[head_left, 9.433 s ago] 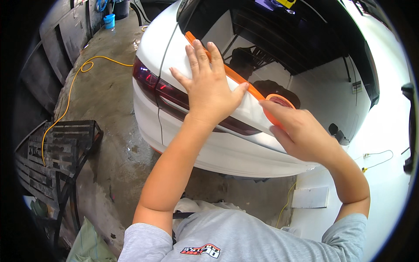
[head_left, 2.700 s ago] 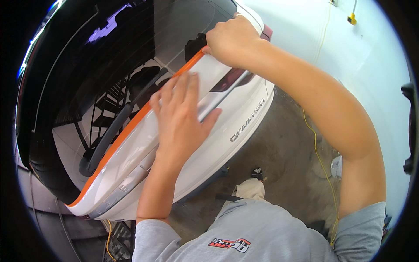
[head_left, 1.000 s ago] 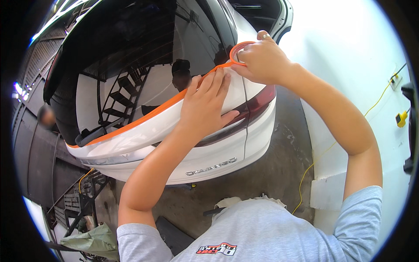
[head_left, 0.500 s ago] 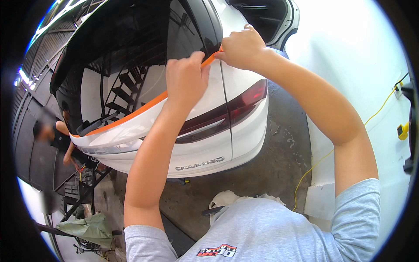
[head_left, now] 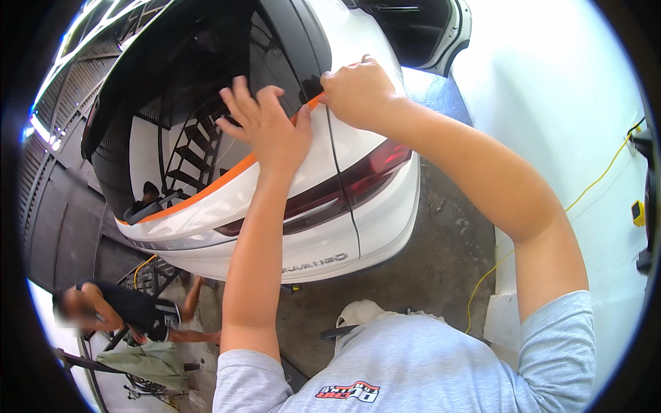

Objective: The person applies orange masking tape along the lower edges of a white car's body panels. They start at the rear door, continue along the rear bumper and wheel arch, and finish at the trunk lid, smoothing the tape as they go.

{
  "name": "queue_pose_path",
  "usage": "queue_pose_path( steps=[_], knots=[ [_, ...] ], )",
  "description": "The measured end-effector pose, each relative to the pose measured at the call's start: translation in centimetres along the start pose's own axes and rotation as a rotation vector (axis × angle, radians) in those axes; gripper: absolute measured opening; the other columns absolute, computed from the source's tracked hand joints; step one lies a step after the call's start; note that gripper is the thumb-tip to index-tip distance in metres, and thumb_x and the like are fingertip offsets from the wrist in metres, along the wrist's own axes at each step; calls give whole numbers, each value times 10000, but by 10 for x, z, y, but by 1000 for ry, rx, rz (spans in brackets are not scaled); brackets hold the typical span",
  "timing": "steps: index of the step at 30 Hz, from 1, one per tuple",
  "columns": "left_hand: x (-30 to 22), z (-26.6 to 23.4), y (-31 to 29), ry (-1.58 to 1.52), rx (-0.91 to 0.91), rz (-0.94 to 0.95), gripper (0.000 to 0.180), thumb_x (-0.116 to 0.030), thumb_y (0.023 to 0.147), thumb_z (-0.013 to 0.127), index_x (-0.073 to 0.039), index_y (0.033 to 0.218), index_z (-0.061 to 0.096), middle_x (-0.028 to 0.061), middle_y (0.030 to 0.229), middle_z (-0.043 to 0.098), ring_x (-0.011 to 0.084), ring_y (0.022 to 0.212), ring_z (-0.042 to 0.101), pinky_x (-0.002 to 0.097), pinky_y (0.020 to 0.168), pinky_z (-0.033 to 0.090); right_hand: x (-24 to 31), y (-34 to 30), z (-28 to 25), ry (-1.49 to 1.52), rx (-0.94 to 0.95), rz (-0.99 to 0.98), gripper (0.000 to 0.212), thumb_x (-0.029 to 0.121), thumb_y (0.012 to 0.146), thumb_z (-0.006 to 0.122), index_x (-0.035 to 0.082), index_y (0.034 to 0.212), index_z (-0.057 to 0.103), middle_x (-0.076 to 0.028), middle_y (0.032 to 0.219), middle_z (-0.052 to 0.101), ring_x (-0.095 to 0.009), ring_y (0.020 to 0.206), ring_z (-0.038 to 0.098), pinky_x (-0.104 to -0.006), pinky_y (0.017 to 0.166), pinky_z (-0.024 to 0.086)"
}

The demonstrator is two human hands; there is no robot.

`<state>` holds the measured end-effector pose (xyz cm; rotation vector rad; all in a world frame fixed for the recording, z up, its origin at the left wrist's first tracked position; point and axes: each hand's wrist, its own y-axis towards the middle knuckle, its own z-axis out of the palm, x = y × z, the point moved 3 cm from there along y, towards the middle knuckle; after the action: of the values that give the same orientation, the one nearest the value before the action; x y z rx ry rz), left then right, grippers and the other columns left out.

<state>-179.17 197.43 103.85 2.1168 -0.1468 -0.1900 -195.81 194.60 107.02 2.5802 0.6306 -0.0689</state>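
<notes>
A strip of orange tape (head_left: 222,179) runs along the lower edge of the dark rear window (head_left: 196,82) on a white car (head_left: 303,241). My left hand (head_left: 277,131) is spread at the window's edge, its thumb beside the tape and its other fingers raised over the glass. Farther right, my right hand (head_left: 363,93) has its fingers closed at the tape's right end, by the window corner. The fingers hide the tape's very end. Below both hands lies the dark red tail light (head_left: 375,172).
An open car door (head_left: 460,34) stands at the far right, beside a white wall (head_left: 537,82). A yellow cord (head_left: 482,279) runs down to the concrete floor (head_left: 451,227). On the left, a person in dark clothes (head_left: 134,310) is near a green cloth (head_left: 148,365) and metal steps.
My left hand has opened, its fingers spreading off the tape. My right hand stays at the tape's end. The person on the left has come nearer, and the view has shifted slightly.
</notes>
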Motion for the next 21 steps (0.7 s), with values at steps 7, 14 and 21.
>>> queue_pose_path(
  steps=[7,14,21],
  knots=[
    [11,14,10,-50,47,-124,777,-310,828,915,-97,1405,440,346,1761,120,598,1646,-77,830,1222,-7,-4,-1,22,92,-57,-8,151,179,971,674,82,985,789,-92,879,807,-285,860,798,-440,945,529],
    [17,18,10,-28,88,-164,897,-410,828,931,-161,1511,407,308,1793,47,560,1660,-80,804,1245,-26,-15,-100,54,247,-445,230,241,251,999,675,90,825,716,-105,712,730,-309,654,737,-492,838,565],
    [0,-6,1,-208,198,-41,789,-372,884,899,-93,1518,520,298,1772,200,497,1642,177,688,1286,167,-31,-252,53,1052,-45,425,380,257,1032,742,62,758,566,-109,595,472,-293,526,480,-468,793,505]
  ],
)
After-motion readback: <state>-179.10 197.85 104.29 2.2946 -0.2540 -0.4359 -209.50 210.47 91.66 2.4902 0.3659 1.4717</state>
